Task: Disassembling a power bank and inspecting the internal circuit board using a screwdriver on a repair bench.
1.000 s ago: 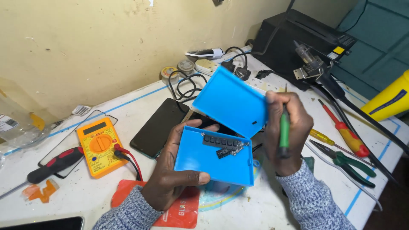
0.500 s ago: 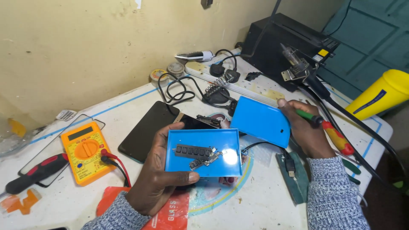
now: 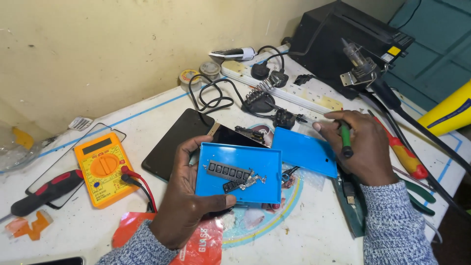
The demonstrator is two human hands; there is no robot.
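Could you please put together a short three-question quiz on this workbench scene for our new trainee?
1. True or false: the left hand holds the blue tray of small parts.
2. What does the right hand grip? A) a green-handled tool B) pliers C) a phone
3. Which instrument lies left of the dark phone?

Key: 1. True. 2. A; that hand also rests by the blue lid. 3. The yellow multimeter.
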